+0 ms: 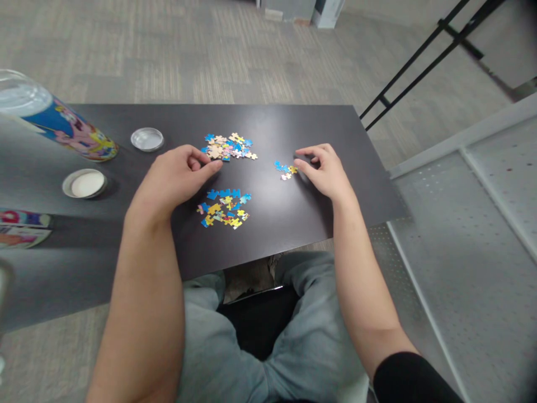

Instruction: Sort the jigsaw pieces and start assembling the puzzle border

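I see puzzle pieces [215,209] in three clusters on the desk [277,218], right hand [322,170] fingers parted beside the smallest, left hand [178,173] half-curled at the far one, grip unclear, clear lid [146,139], round dish [85,183], printed tube [79,131] left of it.

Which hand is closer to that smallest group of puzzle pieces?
The right hand, just right of the smallest group. The left hand is farther away, left of it, by the far pile.

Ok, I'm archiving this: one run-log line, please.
left hand: by farther puzzle pile; right hand: by small puzzle cluster; nearer puzzle pile: untouched
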`<state>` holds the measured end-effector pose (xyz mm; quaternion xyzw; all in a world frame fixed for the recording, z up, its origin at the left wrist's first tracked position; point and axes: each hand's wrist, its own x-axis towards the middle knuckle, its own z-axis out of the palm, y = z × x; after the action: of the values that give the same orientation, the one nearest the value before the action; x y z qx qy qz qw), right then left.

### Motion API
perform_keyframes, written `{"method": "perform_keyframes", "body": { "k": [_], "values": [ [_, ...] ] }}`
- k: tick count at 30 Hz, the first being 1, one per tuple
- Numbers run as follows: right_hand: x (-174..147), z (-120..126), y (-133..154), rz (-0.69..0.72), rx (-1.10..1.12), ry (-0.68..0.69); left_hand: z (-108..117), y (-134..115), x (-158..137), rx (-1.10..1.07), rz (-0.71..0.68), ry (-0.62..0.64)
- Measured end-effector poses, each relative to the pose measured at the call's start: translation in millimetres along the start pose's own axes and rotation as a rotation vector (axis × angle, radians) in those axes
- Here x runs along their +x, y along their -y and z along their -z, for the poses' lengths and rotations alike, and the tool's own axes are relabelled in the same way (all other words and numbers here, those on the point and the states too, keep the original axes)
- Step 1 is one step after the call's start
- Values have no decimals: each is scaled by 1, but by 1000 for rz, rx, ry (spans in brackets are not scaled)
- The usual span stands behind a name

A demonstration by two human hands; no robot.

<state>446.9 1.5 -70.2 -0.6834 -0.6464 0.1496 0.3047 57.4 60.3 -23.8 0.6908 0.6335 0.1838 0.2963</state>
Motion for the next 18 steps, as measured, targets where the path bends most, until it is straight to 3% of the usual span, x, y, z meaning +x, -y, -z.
{"method": "perform_keyframes", "body": {
  "k": [3, 5, 9, 12, 18],
  "values": [
    [6, -6, -3, -28, 34, -20, 4, -4, -7, -165, -77, 12],
    [9, -5, -6, -46, 66, -35, 8, -14, -16, -303, -145, 96],
    [7, -4, -4, -41, 82, -43, 13, -48, -42, -509, -314, 477],
    [4, -7, 4, -39, -5, -12, -1, -73, -66, -654, -624, 935],
    [-3, -5, 8, -33, -65, 11, -41, -81, -115, -786, -624, 1230]
  ]
}}
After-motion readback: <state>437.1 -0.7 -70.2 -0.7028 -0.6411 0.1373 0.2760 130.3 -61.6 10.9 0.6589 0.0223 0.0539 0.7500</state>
